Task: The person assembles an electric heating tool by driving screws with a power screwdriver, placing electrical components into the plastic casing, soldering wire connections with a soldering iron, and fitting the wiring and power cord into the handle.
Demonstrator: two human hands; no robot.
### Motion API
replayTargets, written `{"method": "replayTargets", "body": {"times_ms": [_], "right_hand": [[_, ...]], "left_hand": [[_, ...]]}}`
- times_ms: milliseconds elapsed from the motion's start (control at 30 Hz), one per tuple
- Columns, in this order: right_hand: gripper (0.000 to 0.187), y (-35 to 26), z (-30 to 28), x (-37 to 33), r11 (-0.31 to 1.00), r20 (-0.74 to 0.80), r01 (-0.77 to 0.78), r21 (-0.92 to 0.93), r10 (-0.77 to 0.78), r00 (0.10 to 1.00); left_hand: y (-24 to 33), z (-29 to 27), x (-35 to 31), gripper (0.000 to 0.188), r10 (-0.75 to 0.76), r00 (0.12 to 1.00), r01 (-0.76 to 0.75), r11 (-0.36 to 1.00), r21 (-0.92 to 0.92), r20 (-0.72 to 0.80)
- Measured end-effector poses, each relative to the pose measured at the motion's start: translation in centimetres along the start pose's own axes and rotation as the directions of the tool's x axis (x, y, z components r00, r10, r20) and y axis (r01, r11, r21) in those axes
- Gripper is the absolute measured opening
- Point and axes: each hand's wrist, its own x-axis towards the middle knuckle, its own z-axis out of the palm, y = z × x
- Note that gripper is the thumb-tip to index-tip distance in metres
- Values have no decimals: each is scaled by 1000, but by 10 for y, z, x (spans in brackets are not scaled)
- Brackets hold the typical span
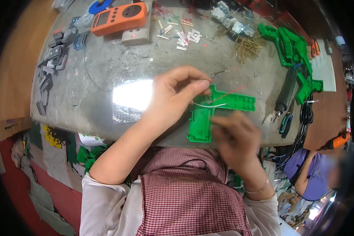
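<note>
Grey finned metal parts lie along the far left of the table. Next comes an orange handheld meter, resting partly on a pale box. The left hand has its grip pinched, thumb against index finger, at the upper left corner of an L-shaped green plastic housing; whatever sits between the fingertips is hidden. The housing lies mid-table near the front edge, white wire and red wire over it. The right hand is motion-blurred beside the housing, its grip impossible to tell. Farther right lies a black electric screwdriver.
</note>
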Motion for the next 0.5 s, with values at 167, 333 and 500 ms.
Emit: {"method": "replayTargets", "body": {"times_ms": [167,333,500], "right_hand": [[12,-1,27,15,942,102,30,-335,4,995],[10,-7,-16,6,954,197,18,-300,44,979],[15,-12,-24,7,984,151,-10,-180,37,988]], "left_hand": [[-1,0,-7,9,32,999,-34,997,-66,-32],[-2,8,-18,10,587,793,-519,513,684,162],[1,21,-27,17,537,807,-500,397,770,247]]}}
